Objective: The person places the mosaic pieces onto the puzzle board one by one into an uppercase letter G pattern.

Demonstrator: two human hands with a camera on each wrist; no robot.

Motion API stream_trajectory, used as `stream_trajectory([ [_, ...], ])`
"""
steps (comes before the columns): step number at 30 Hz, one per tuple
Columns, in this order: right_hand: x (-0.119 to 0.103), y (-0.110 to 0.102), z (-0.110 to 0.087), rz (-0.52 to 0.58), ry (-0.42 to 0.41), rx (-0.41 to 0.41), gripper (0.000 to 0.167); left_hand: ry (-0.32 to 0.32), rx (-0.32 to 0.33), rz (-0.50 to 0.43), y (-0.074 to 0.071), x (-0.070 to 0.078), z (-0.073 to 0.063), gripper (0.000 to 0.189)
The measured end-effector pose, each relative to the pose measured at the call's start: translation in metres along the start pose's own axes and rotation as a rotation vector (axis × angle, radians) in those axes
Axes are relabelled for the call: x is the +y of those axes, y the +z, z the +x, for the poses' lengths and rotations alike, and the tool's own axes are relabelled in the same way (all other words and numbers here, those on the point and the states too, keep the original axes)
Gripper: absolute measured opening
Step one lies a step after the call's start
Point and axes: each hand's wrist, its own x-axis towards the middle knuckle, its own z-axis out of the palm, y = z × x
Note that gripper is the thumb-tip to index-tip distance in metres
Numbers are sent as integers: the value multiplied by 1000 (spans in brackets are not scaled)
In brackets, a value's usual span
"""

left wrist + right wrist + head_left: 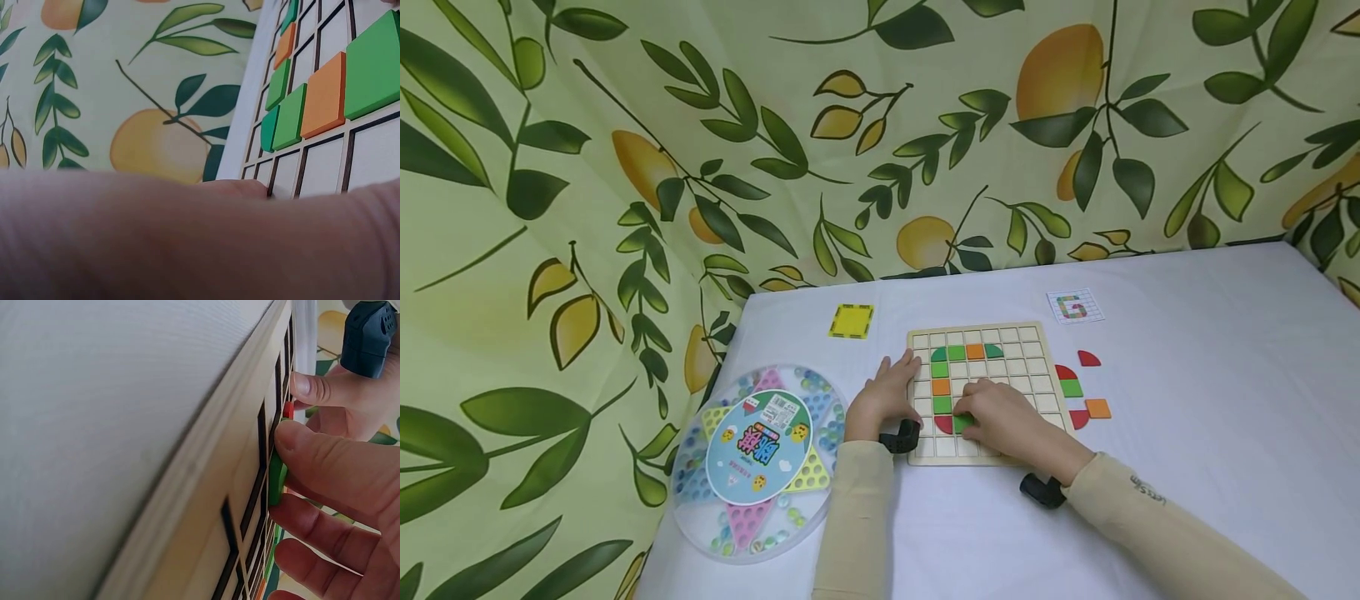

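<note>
A wooden grid board (1015, 450) lies on the white table, with green, orange and red tiles set in its cells. My right hand (1003, 417) is over the lower left part of the board, thumb and fingertips pinching a green square tile (277, 478) at the grid surface. Just left of that tile sits a red rounded tile (943, 424). Along the board's left edge rests my left hand (887, 396), fingers toward the upper corner and thumb near the lower cells. A column of green and orange tiles (324, 94) shows beyond it in the left wrist view.
Right of the board lie loose red, green and orange tiles (1098, 408). A patterned card (1075, 307) is at the back right, a yellow square (851, 321) at the back left. A round marble game board (760, 458) stands left of my left arm.
</note>
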Motion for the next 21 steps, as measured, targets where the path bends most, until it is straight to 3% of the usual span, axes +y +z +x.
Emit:
stream_trajectory([
  [11,3,-4,-6,-5,-7,10,25,-1,-6,4,0,4,1,101],
  [16,11,-14,-16,51,66,26,27,13,-5,-15,0,4,-1,101],
  [21,34,-27,-33,64,123,69,27,12,2,-12,1,0,-3,102],
])
